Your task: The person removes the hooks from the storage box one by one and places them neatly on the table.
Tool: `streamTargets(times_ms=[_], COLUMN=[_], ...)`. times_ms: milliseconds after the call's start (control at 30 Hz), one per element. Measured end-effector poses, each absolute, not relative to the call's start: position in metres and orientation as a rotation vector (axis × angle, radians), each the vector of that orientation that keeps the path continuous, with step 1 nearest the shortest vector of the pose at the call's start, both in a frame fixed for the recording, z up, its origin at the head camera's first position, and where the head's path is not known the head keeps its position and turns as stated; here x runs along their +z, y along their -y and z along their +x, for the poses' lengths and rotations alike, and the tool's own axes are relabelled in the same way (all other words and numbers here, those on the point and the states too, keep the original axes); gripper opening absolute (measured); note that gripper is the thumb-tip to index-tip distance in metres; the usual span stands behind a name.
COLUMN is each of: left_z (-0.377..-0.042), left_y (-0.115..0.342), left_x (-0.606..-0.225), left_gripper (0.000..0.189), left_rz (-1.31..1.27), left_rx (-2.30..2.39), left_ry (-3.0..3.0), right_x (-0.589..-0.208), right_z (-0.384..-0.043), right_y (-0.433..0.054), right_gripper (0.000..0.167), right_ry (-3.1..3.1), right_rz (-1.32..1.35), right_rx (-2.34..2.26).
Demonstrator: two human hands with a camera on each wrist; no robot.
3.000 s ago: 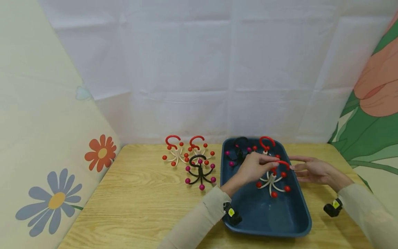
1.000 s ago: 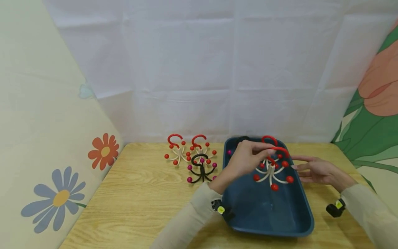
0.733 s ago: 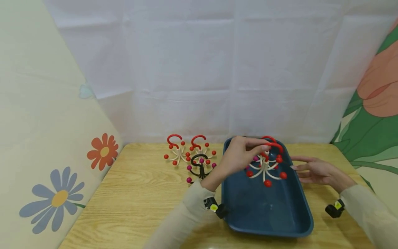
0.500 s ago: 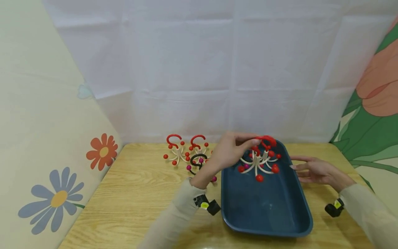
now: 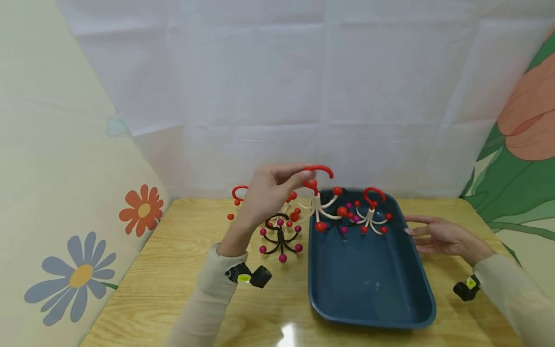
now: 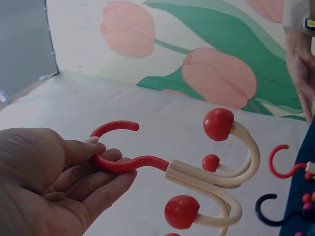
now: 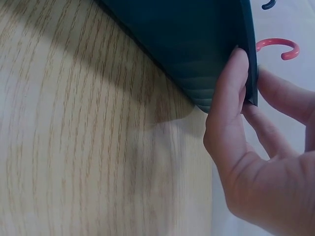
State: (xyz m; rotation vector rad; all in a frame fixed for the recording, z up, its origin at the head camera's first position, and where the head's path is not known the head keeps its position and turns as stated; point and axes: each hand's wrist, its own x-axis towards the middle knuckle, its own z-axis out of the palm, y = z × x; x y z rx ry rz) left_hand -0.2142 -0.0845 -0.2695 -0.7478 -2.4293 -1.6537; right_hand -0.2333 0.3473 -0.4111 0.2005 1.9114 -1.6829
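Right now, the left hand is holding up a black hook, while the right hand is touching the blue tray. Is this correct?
Not quite: the hook in the left hand is red and cream, not black, as the left wrist view shows. The right hand is indeed touching the blue tray.

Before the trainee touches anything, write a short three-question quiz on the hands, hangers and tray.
1. Multiple choice: where does the left hand grip the held hanger? a) red hook b) a red ball c) a white arm
2. True or false: the right hand touches the blue tray.
3. What colour are the balls of the black hanger on the table?

Key: 1 a; 2 true; 3 pink.
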Motion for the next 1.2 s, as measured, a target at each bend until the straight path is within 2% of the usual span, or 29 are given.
streamTargets(times_ms=[233, 467, 1200], left_z=[-0.214, -0.209, -0.198], left_y=[0.118, 0.151, 0.226], left_x=[-0.265, -0.282, -0.317], left_gripper=[0.028, 0.029, 0.033], left_rz=[-0.726, -0.61, -0.33], left_rx=[-1.655, -1.538, -1.235], left_ry=[2.302, 2.33, 2.429], right_x=[-0.412, -0.412, -0.414], right_z=[-0.234, -0.234, -0.235], right_y=[-0.348, -0.347, -0.349], right_gripper=[0.072, 0.076, 0.069], right_ry=[-1.921, -1.936, -1.905], right_rz=[0.209, 0.198, 0.221], right_rx=[-1.672, -1.658, -1.686])
